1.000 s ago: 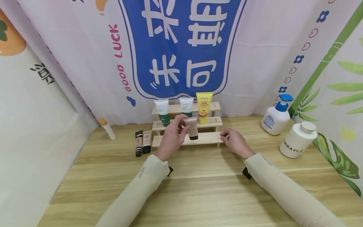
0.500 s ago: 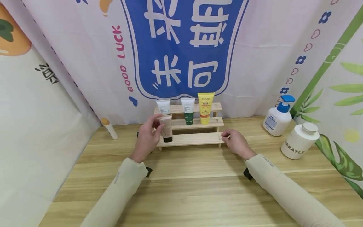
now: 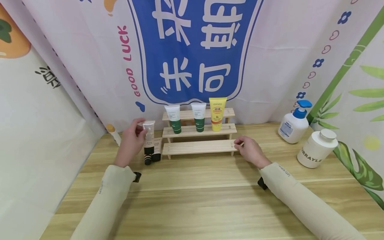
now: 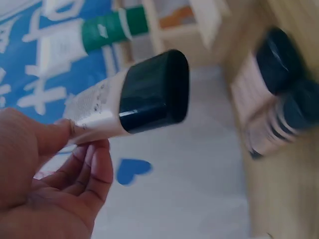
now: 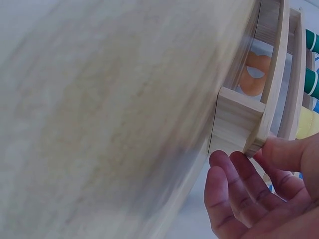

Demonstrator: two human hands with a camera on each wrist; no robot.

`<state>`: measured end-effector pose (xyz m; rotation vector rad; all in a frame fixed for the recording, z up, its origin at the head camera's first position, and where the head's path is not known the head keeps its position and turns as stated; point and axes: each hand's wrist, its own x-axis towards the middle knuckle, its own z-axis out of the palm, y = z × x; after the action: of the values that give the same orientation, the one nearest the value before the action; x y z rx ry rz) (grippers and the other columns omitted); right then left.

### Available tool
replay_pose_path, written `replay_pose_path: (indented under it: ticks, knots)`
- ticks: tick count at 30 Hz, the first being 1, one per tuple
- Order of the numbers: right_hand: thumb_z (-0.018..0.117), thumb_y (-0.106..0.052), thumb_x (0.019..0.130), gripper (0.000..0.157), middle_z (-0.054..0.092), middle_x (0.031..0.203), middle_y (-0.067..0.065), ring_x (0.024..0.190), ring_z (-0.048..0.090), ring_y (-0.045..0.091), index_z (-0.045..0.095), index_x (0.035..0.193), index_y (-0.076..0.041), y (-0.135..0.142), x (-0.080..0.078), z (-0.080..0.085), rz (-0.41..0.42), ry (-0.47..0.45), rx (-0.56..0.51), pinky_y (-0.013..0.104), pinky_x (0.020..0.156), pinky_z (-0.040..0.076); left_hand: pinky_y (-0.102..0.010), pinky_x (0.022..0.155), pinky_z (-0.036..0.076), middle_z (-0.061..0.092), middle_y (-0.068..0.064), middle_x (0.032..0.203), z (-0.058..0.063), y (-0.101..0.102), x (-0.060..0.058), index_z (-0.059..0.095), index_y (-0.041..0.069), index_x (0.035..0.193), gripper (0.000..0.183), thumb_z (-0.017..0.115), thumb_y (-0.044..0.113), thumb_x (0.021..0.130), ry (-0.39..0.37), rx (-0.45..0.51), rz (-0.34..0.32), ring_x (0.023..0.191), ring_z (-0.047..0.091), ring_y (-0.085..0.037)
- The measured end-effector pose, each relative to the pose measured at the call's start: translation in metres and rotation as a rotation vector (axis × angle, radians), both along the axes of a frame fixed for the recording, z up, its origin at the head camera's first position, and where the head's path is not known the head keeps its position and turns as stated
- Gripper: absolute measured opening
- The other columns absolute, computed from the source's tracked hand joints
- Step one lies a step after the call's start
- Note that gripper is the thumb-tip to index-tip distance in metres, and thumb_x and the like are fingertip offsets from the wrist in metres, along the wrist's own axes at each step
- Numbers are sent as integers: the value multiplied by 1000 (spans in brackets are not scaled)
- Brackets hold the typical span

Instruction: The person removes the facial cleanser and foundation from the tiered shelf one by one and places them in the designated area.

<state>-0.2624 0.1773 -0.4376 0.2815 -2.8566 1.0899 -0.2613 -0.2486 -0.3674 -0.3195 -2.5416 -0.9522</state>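
Note:
My left hand (image 3: 131,140) pinches a small beige cosmetic tube (image 3: 149,135) with a black cap pointing down. In the left wrist view, thumb and fingertips grip the tube (image 4: 97,109) near its crimped end. Just under it lie two other tubes on the table, a striped black-capped one (image 3: 147,159) and a beige one (image 3: 157,149). My right hand (image 3: 250,151) pinches the right end of the lowest shelf of a three-step wooden rack (image 3: 198,147), its thumb on top in the right wrist view. On the middle step stand two white-and-green tubes (image 3: 199,117) and a yellow tube (image 3: 217,114).
A white pump bottle (image 3: 293,126) with a blue head and a white jar (image 3: 317,148) stand at the right. A white stick with an orange cap (image 3: 113,134) is behind my left hand. A printed curtain (image 3: 270,66) hangs close behind the rack.
My left hand has carried the beige tube leftward, from in front of the rack to over the two lying tubes. My right hand has stayed at the shelf's end.

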Motion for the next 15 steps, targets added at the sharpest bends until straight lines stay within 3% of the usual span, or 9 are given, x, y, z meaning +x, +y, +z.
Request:
replay_pose_path:
  ticks: [10,15]
  knots:
    - [62,-9,91,12,62,94,8,79,57,20,64,101,-3,1,-1,-1,-6,1,3,34,65,46,-35,54,44,55,-18,86,-32,-44,-14,40,-2,136,40,47,5,97,-235,-29,159,65,55,-26]
    - [62,-9,92,12,62,95,8,78,56,20,64,102,-3,0,-1,-2,-14,-8,6,33,64,46,-36,58,47,56,-31,104,-47,-60,-24,39,-7,137,44,47,5,95,-411,-61,197,75,59,-31]
